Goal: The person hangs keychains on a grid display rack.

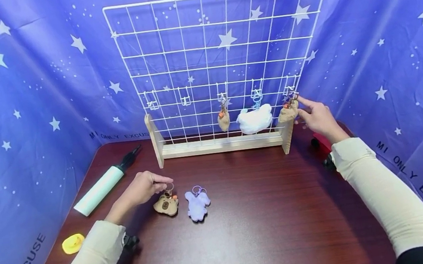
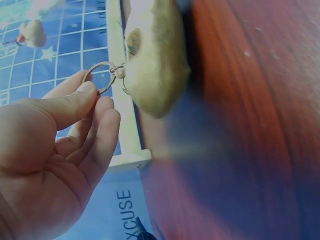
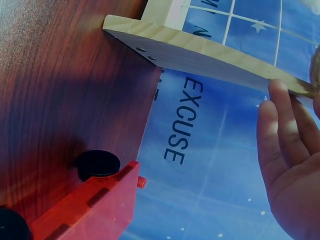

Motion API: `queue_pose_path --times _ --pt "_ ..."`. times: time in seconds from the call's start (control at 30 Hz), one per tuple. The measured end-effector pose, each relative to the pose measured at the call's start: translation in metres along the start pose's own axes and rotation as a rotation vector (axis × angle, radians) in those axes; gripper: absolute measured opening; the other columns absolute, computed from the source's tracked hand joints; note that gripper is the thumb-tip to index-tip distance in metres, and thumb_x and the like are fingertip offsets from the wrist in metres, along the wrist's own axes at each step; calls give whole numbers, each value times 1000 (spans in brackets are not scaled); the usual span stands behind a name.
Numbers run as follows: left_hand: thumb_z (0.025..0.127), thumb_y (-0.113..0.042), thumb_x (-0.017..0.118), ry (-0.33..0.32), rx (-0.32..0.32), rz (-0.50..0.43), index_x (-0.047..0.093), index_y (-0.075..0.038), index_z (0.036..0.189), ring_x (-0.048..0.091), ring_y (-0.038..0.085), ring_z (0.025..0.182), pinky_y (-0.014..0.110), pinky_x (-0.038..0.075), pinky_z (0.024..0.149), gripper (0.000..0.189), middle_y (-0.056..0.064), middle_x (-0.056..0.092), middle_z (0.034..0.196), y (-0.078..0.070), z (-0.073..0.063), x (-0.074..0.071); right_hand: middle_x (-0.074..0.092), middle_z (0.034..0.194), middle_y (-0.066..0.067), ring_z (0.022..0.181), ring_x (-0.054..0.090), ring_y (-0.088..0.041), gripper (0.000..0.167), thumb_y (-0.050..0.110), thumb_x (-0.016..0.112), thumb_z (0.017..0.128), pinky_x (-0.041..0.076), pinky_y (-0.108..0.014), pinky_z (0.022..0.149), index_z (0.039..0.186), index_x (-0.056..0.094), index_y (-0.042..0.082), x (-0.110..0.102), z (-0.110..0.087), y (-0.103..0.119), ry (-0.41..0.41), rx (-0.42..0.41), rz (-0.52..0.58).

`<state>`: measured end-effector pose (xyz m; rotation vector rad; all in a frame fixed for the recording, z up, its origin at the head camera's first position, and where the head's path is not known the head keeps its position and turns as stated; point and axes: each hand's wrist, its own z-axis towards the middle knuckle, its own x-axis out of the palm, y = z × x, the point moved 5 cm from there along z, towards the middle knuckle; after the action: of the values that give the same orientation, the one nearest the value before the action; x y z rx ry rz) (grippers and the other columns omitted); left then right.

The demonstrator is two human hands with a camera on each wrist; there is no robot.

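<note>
In the head view my left hand (image 1: 148, 187) pinches the metal ring (image 2: 100, 79) of a brown plush keychain (image 1: 166, 205) with a bear-like face. The left wrist view shows thumb and forefinger on that ring. A lilac plush keychain (image 1: 198, 205) lies just to its right on the table. My right hand (image 1: 317, 119) is at the rack's right end, forefinger and thumb at the ring and side of another brown plush keychain (image 1: 287, 111) at the rightmost hook. In the right wrist view the other fingers (image 3: 287, 120) extend beside the wooden foot; the grip is mostly out of frame.
A white wire grid rack (image 1: 223, 66) on a wooden base (image 1: 221, 145) carries several hooks. A brown plush (image 1: 224, 121) and a white plush (image 1: 255, 119) hang there. A pale pump (image 1: 100, 190) and yellow item (image 1: 73, 243) lie left; a red wheeled thing (image 3: 95, 207) stands right.
</note>
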<state>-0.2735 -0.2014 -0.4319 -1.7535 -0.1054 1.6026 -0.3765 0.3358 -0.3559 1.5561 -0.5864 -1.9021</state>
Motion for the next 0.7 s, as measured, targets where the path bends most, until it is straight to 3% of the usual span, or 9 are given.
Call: queue_pose_path --times 0.23,0.5,0.7 --pt "92 -7 73 -43 -3 -52 79 -11 115 69 23 65 20 45 51 24 5 80 93 -11 8 -5 76 92 -26 61 73 -18 55 14 53 104 59 -30 55 157 39 20 -1 0 -1 -23 -12 -56" --pt "94 -11 71 -75 -4 -135 78 -11 118 71 27 69 23 51 56 25 1 79 86 -22 20 -4 76 91 -27 56 68 -8 55 15 53 104 59 -32 54 157 39 20 -1 0 1 -31 -13 -58" --pt "95 -10 70 -93 24 -159 77 -9 119 75 25 75 25 56 62 25 6 78 83 -33 31 -8 76 90 -26 60 73 -20 55 15 53 104 58 -29 53 157 40 20 -2 -1 1 -37 -16 -55"
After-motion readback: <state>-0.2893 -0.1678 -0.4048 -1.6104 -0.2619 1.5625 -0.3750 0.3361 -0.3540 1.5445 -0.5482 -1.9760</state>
